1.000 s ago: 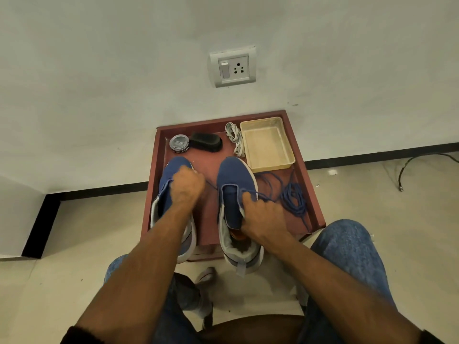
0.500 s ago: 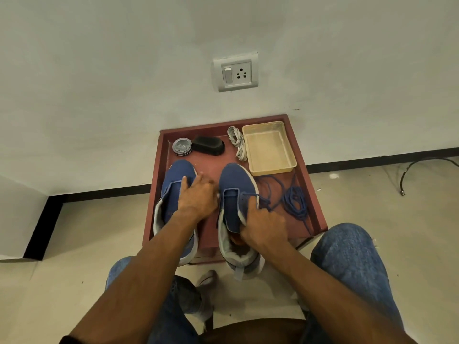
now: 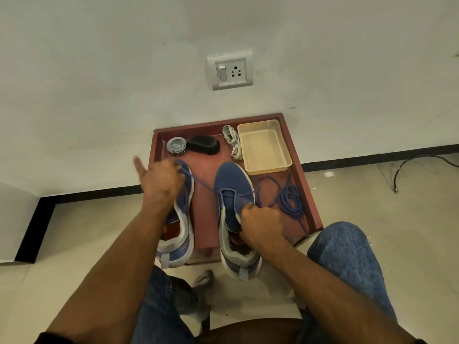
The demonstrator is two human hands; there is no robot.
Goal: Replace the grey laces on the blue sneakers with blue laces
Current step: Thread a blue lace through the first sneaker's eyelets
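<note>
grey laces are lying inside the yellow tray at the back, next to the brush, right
Not quite. In the head view the grey laces lie on the red table, outside the yellow tray, between it and the brush. The tray holds nothing.

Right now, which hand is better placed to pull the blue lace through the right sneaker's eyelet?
Left. The left hand already pinches the blue lace, taut from the right sneaker; the right hand steadies that sneaker.
</note>
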